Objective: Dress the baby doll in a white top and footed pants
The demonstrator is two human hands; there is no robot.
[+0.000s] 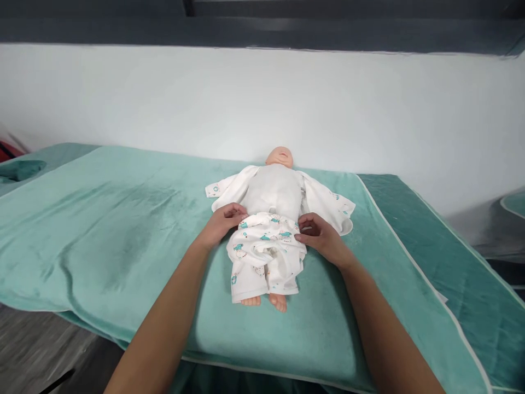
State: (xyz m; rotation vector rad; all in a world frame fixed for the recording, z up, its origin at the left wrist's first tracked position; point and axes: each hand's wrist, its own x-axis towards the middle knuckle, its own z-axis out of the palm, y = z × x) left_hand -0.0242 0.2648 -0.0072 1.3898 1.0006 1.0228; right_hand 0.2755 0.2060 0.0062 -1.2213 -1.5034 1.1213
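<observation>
Gripping white printed trousers (255, 260) at the waist, with the left hand (223, 221) and right hand (325, 238) on opposite sides. Worn on a baby doll (274, 191), face-up on a green cover (143, 235), with bare toes (279, 303) below and a white shirt (322, 202) spread open.

White wall (164, 98) is rising behind the light green cover (118, 235), dark panel (287, 33) is running high above the cover, grayish floor (28, 342) is showing below its left end

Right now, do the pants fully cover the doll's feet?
No, both feet show below the printed pants.
</observation>
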